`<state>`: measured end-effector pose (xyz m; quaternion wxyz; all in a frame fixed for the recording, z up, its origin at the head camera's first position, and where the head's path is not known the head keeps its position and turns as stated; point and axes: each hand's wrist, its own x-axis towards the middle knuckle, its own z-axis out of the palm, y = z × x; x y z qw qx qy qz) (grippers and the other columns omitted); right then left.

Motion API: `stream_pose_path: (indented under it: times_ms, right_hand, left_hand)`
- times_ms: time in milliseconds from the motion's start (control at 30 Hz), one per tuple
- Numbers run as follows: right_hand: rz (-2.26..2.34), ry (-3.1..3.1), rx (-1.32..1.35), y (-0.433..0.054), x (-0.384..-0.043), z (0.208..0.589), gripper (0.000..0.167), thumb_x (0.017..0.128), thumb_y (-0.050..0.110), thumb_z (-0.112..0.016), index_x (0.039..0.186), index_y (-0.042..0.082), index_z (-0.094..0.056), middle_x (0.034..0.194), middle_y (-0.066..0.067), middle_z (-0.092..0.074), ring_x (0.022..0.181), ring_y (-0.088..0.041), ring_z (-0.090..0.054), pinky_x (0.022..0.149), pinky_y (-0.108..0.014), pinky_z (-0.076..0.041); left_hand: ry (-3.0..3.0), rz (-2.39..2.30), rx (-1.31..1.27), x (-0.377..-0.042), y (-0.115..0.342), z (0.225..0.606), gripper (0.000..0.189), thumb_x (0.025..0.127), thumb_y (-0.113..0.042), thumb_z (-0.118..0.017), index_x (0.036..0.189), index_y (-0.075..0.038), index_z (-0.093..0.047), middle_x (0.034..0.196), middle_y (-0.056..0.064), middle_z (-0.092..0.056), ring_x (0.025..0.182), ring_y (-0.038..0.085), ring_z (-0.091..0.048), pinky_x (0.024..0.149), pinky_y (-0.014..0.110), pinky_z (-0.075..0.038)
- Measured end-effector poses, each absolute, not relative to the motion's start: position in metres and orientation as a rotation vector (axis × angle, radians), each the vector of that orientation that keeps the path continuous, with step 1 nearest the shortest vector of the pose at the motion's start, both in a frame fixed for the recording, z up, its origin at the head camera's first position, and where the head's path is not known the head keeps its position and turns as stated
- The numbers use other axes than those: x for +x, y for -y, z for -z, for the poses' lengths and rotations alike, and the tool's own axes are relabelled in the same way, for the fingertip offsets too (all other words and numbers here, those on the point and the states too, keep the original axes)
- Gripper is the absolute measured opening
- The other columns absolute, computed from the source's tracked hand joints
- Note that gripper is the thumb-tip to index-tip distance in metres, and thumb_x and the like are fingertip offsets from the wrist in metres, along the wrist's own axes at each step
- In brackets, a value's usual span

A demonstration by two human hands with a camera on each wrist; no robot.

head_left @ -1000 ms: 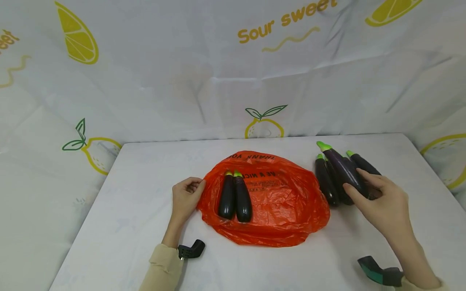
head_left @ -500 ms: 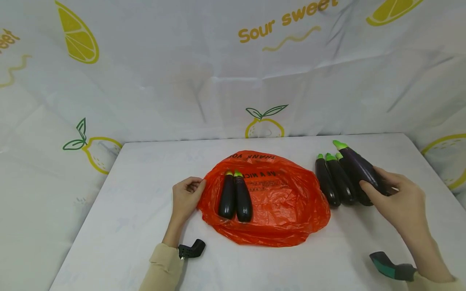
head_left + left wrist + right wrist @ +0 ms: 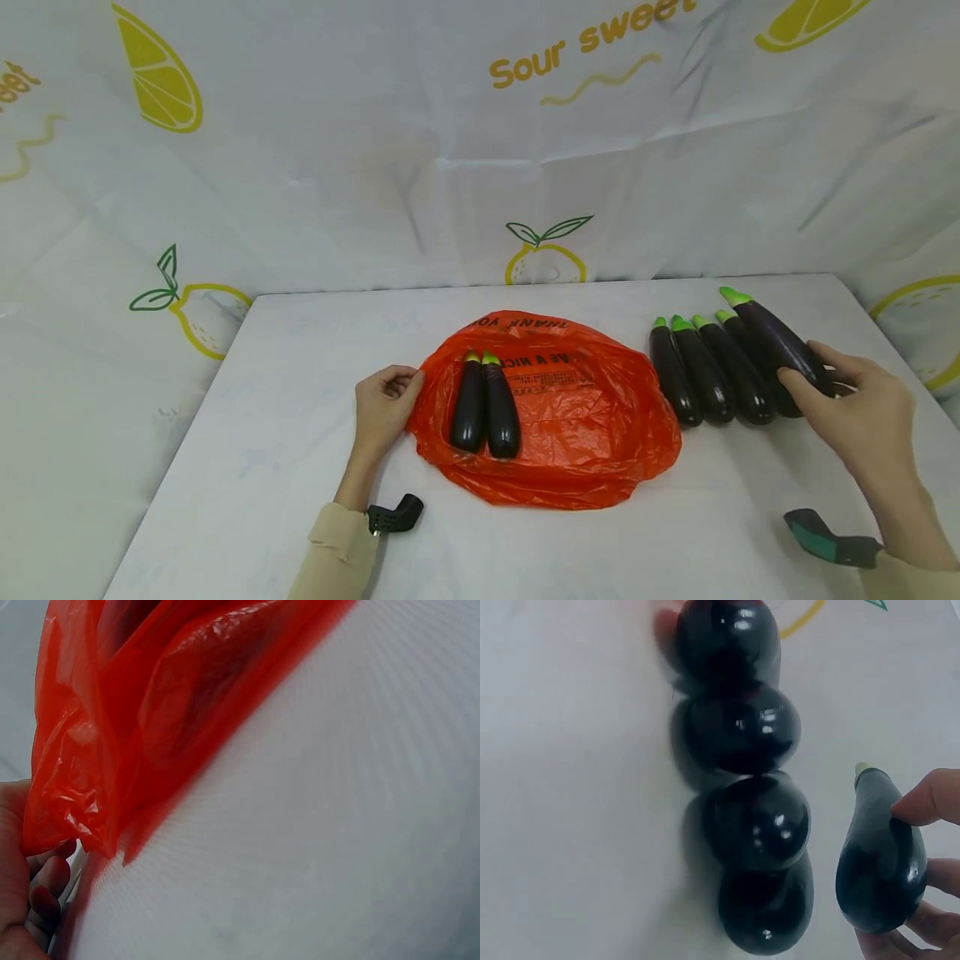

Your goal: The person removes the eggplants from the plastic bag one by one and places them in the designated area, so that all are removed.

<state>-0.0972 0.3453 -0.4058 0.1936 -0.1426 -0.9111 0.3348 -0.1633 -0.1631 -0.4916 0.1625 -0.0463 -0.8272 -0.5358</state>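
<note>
An eggplant [image 3: 776,337] with a bright green stem is gripped between the thumb and fingers of my right hand [image 3: 862,408]. It is held up off the table, to the right of several more eggplants [image 3: 708,375] lying in a row. In the right wrist view, the held eggplant [image 3: 881,855] hangs apart from that row. My left hand [image 3: 386,408] pinches the left edge of a red plastic bag [image 3: 555,417], and the left wrist view shows its crumpled rim at the fingers. Two eggplants [image 3: 483,408] lie side by side in the bag's left part.
A white table [image 3: 247,467] carries everything. Behind it hangs a white cloth [image 3: 322,167] printed with lemons and lettering. Each wrist wears a black camera mount [image 3: 396,513].
My right hand has moved rightward with the eggplant, uncovering the row of eggplants beneath. The left hand and the red bag stay where they were.
</note>
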Motion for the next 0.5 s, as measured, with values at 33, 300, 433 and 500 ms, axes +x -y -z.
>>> stream_pose_path:
  times_ms: [33, 300, 433, 500]
  right_hand:
    - [-0.942, 2.555, -0.405, -0.347, -0.097, 0.406, 0.052, 0.088, 0.013, -0.072, 0.133, -0.011, -0.06, 0.12, -0.044, -0.06, 0.074, 0.031, -0.031, 0.06, 0.004, -0.031]
    - [-0.915, 2.598, -0.483, -0.361, -0.102, 0.412, 0.057, 0.093, 0.019, -0.068, 0.14, -0.01, -0.054, 0.127, -0.046, -0.055, 0.075, 0.031, -0.025, 0.048, -0.003, -0.032]
    - [-0.906, 2.596, -0.511, -0.371, -0.104, 0.418, 0.058, 0.093, 0.02, -0.067, 0.14, -0.009, -0.054, 0.126, -0.049, -0.054, 0.073, 0.033, -0.025, 0.048, -0.004, -0.032]
    - [-0.907, 2.596, -0.527, -0.375, -0.106, 0.42, 0.058, 0.093, 0.021, -0.066, 0.141, -0.009, -0.053, 0.126, -0.049, -0.054, 0.071, 0.033, -0.025, 0.049, -0.004, -0.031]
  left_hand:
    - [2.358, 1.531, -0.131, -0.163, 0.163, 0.492, 0.01, 0.092, -0.014, -0.076, 0.086, -0.007, -0.077, 0.071, 0.01, -0.066, 0.064, 0.009, -0.054, 0.06, 0.015, -0.044]
    - [2.355, 1.515, -0.09, -0.163, 0.162, 0.492, 0.007, 0.091, -0.009, -0.076, 0.086, -0.004, -0.077, 0.071, 0.013, -0.066, 0.064, 0.008, -0.052, 0.06, 0.013, -0.042]
    - [2.358, 1.511, -0.068, -0.161, 0.157, 0.485, 0.006, 0.09, -0.002, -0.074, 0.086, 0.003, -0.075, 0.071, 0.018, -0.065, 0.063, 0.007, -0.05, 0.06, 0.012, -0.041]
    - [2.357, 1.521, -0.068, -0.157, 0.153, 0.477, 0.006, 0.09, 0.001, -0.073, 0.086, 0.005, -0.074, 0.071, 0.02, -0.064, 0.063, 0.007, -0.05, 0.06, 0.013, -0.041]
